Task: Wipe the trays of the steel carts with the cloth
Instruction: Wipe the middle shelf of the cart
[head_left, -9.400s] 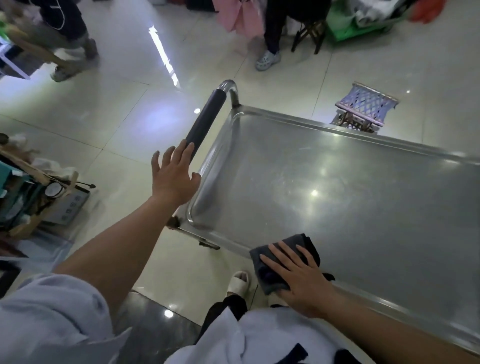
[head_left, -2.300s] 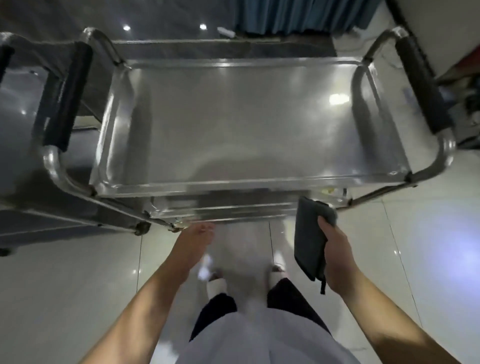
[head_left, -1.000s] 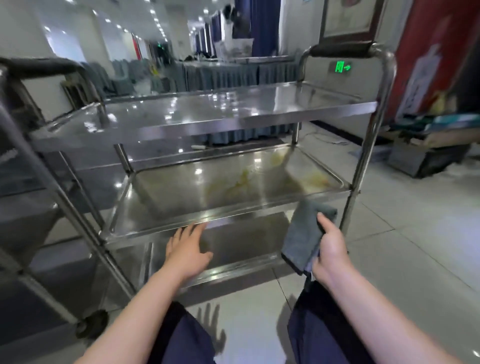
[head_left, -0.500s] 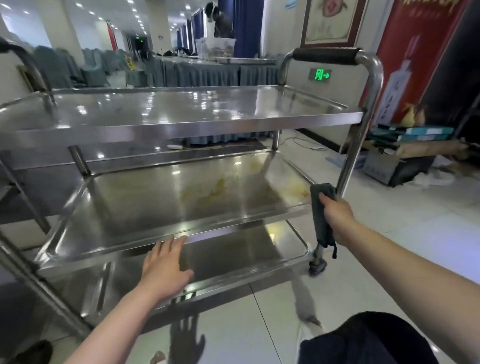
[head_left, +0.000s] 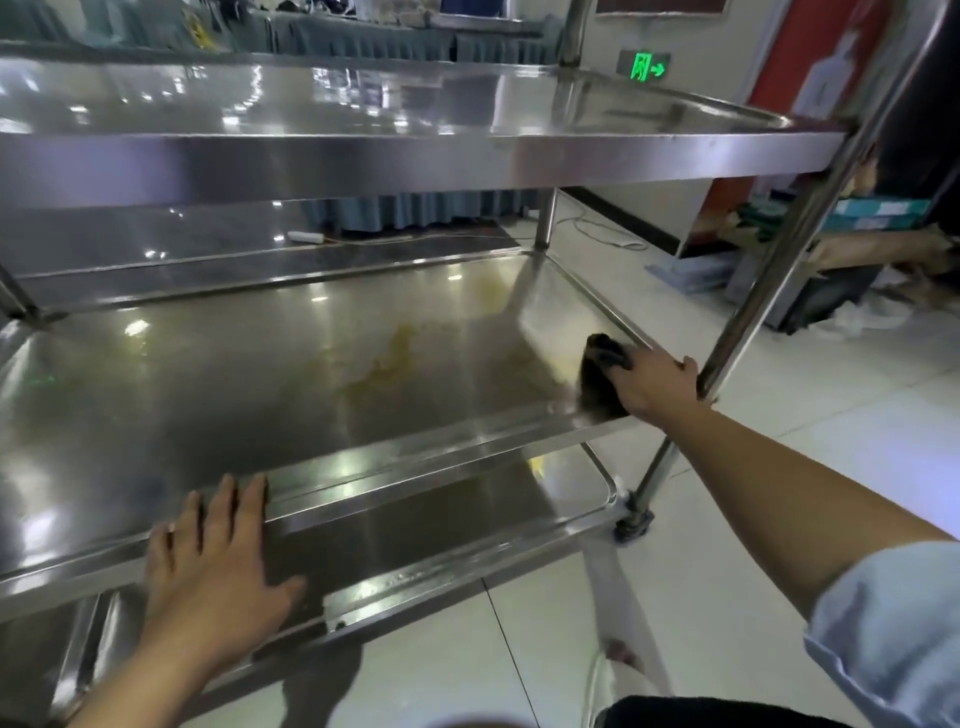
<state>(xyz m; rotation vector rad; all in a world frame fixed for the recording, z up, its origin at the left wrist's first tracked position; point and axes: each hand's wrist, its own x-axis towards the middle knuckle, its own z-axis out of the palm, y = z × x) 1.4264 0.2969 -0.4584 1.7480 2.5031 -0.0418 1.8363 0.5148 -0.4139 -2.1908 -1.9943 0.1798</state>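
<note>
Cloth (head_left: 597, 382), carried beside the cart half a second earlier, now lay on the stained middle tray (head_left: 208, 374) under the gripping right hand (head_left: 652, 387), left hand (head_left: 213, 577) open, so wiping could begin.

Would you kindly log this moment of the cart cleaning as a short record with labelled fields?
cart: steel, three trays visible
top tray: shiny, no stain seen
middle tray: yellowish stains near centre and far right
bottom tray: partly hidden
cloth: dark, bunched, on middle tray's near right corner
right hand: pressing cloth down
left hand: open, at middle tray's front rim
floor: pale tiles
</note>
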